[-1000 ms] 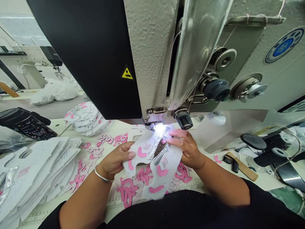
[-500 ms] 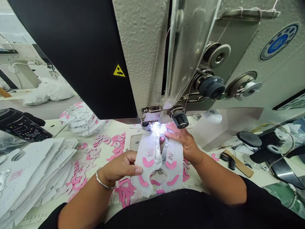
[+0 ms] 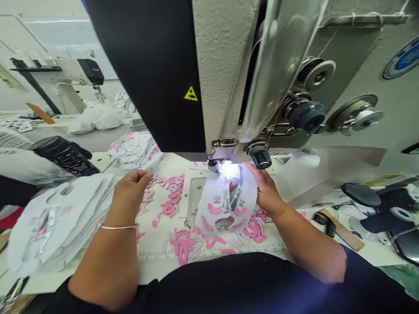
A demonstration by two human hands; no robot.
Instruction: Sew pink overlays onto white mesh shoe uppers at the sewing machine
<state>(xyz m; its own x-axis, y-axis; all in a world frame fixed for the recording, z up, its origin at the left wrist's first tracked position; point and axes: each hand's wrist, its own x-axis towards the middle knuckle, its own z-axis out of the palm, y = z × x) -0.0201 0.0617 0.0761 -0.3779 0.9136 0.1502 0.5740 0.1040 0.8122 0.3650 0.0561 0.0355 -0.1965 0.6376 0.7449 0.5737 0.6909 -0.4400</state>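
On the sewing table (image 3: pixel 157 235), pink scraps (image 3: pixel 170 205)

White honeycomb-mesh shoe upper (image 3: pixel 212 192), pink crescent patches (image 3: pixel 214 209), silver trim (image 3: pixel 235 198), pink cutouts (image 3: pixel 181 246), speckled grey sewing machine (image 3: pixel 225 78)

A pile of white mesh shoe parts (image 3: pixel 59 222), a round heap of more mesh parts (image 3: pixel 137 150), pink cut-out scraps (image 3: pixel 170 196) on the table, a ruler (image 3: pixel 209 256) along the table edge, a black patterned bag (image 3: pixel 63 155), white plastic bags (image 3: pixel 94 117), another sewing machine (image 3: pixel 70 83) far back

place: stitching workshop | shows: industrial sewing machine (image 3: pixel 229 87), stacked mesh panels (image 3: pixel 62 222) (pink cutouts (image 3: pixel 181 244) strewn about), second machine (image 3: pixel 70 83)
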